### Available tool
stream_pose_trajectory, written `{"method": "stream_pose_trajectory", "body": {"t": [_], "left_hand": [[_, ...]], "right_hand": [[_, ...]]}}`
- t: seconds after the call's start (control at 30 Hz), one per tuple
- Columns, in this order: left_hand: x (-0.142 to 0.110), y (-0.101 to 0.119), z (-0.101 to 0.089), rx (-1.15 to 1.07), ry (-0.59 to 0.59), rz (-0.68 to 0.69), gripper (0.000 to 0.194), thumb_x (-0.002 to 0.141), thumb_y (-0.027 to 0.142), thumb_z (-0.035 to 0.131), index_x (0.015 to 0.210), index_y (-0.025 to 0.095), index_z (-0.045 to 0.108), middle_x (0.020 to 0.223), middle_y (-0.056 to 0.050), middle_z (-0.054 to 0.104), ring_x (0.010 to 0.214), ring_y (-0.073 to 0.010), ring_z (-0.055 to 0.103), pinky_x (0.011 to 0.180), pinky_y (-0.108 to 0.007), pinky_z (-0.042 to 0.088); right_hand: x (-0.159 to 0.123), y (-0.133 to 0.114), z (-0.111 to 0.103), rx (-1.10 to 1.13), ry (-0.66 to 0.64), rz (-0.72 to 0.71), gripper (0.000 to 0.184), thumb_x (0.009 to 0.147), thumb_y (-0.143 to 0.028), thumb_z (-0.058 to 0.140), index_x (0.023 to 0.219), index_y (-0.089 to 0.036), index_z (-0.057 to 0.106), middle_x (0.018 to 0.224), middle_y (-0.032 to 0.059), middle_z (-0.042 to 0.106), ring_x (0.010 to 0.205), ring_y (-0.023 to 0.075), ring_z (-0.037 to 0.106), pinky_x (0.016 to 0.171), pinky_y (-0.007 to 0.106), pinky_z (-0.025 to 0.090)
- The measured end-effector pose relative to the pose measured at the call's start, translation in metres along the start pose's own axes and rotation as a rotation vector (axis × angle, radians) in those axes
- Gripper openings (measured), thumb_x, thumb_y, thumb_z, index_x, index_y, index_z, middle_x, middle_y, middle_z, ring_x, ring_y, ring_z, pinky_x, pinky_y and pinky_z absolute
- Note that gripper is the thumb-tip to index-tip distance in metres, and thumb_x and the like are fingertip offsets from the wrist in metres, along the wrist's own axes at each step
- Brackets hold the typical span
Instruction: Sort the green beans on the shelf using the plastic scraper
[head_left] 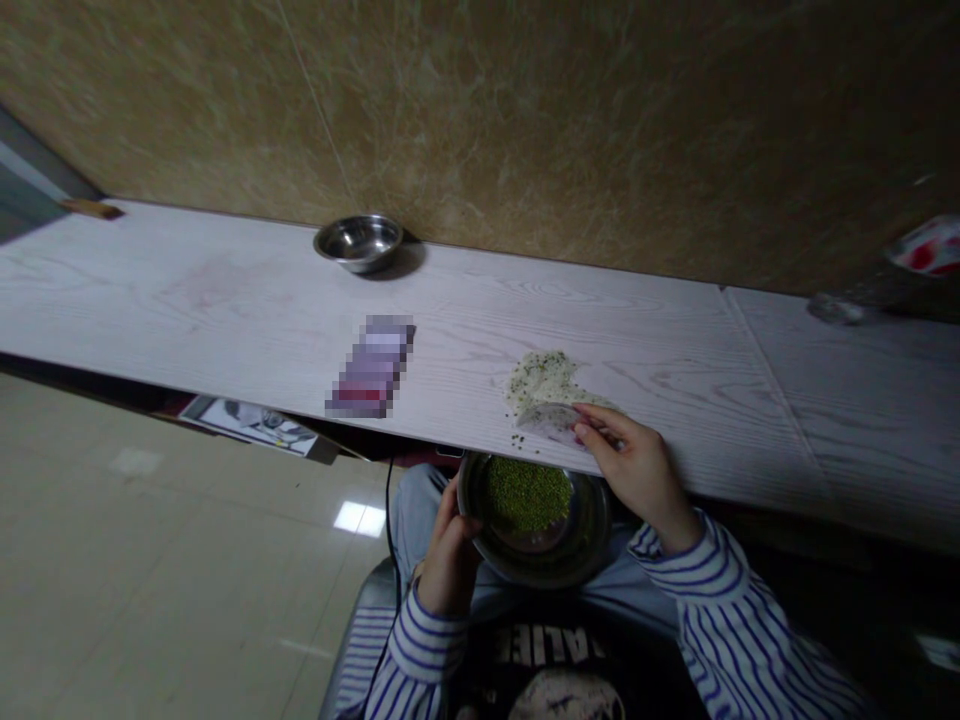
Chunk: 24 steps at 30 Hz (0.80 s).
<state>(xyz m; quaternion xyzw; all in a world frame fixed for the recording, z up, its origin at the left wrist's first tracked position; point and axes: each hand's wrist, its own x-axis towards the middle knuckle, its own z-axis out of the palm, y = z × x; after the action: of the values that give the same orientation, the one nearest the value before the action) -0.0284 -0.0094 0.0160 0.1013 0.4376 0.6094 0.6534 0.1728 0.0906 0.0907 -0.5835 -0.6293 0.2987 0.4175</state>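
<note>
My left hand (452, 553) grips the rim of a metal bowl (581, 555), which is tilted just below the table's front edge. Green mung beans (527, 495) lie inside it. Between the thumb and fingers of my right hand (634, 462) is a thin, clear curved piece (553, 421), perhaps plastic; its exact kind I cannot make out. It rests at the near side of a pile of white grains mixed with green beans (546, 377) on the tabletop. A few loose green beans lie between the pile and the table edge.
On the white wood-grain table (465, 300) a small metal bowl (360, 243) stands near the wall. A blurred phone-like object (373, 367) lies at the front edge. A clear bottle (885, 275) lies far right. An open drawer (255, 425) juts out below left.
</note>
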Motion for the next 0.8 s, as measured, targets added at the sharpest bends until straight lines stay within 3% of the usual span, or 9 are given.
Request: {"method": "stream_pose_trajectory", "body": {"t": [0.3,0.63,0.8], "left_hand": [[-0.004,0.005,0.003,0.014,-0.013,0.012,0.06,0.065,0.021,0.068,0.125,0.027,0.068,0.128,-0.006,0.071,0.132,-0.0375,0.052,0.109,-0.049,0.041],[-0.002,0.004,0.003,0.023,0.004,0.033,0.058,0.064,0.021,0.067,0.122,0.026,0.07,0.13,-0.006,0.07,0.136,-0.0371,0.048,0.112,-0.048,0.037],[-0.003,0.003,0.001,0.003,0.008,0.027,0.056,0.064,0.021,0.069,0.119,0.027,0.071,0.121,-0.005,0.073,0.131,-0.0366,0.053,0.11,-0.048,0.039]], "right_hand": [[-0.003,-0.004,0.012,-0.035,-0.002,-0.032,0.028,0.085,-0.032,0.063,0.106,-0.021,0.079,0.097,0.0088,0.081,0.081,0.0229,0.076,0.078,0.037,0.062],[0.003,0.009,-0.006,-0.035,0.136,0.015,0.033,0.083,-0.036,0.066,0.107,-0.016,0.078,0.095,0.0131,0.08,0.081,0.0262,0.076,0.077,0.04,0.062],[0.003,0.002,-0.003,-0.009,0.11,0.001,0.032,0.083,-0.034,0.067,0.106,-0.016,0.078,0.097,0.0119,0.081,0.081,0.0247,0.076,0.078,0.039,0.062]]}}
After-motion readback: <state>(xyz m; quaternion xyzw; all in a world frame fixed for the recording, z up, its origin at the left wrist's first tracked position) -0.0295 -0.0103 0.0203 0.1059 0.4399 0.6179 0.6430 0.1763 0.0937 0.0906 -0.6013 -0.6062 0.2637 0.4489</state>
